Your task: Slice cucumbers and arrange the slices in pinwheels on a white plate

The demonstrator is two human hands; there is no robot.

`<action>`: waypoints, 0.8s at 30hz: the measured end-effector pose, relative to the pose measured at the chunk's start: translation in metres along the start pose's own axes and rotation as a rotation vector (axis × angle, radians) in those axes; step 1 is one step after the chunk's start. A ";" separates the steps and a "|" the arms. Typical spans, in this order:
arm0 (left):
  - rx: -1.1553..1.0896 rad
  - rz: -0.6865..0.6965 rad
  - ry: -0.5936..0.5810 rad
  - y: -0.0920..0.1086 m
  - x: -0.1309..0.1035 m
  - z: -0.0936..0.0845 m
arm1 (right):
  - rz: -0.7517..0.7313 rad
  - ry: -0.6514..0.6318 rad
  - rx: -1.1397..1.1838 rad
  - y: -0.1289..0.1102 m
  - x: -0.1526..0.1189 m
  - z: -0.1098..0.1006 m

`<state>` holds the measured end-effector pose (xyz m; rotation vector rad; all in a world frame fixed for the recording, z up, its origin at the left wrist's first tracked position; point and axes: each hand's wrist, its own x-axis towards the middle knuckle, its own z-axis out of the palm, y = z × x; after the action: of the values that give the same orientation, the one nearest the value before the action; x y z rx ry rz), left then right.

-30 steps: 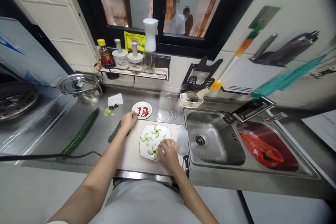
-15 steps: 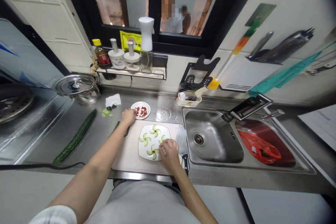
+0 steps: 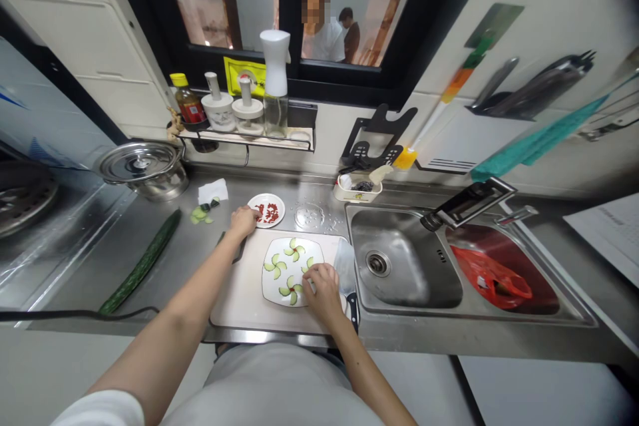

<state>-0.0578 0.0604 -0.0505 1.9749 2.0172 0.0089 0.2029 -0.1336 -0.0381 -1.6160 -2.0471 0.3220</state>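
Note:
My left hand (image 3: 243, 221) is at the left edge of a small round white plate (image 3: 280, 210) that holds red chopped bits (image 3: 269, 213). Its fingertips are pinched together over the bits; what lies between them is too small to make out. My right hand (image 3: 322, 286) rests at the right side of a square white plate (image 3: 272, 294), fingers loosely bent and thumb apart. Thin green cucumber slices (image 3: 275, 266) form pinwheels there, some with red centres. One pinwheel is partly covered by this hand. Beneath the plate lies a pale cutting board (image 3: 234, 309).
A knife (image 3: 352, 311) lies along the board's right edge, beside the sink (image 3: 414, 266). To the left are a whole cucumber (image 3: 142, 263), cucumber scraps (image 3: 200, 214), a white tissue (image 3: 213, 191) and a lidded pot (image 3: 162, 183). A seasoning rack (image 3: 249, 140) hangs behind.
The view has shifted slightly. Both hands stay in nearly the same places, the left at the red bits and the right at the square plate.

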 end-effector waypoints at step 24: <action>-0.004 0.025 -0.033 -0.005 0.002 -0.010 | 0.005 -0.020 0.022 0.000 -0.001 0.000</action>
<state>-0.0654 0.0646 -0.0423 1.9850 1.9697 -0.0141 0.2035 -0.1349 -0.0385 -1.6111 -2.0474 0.3624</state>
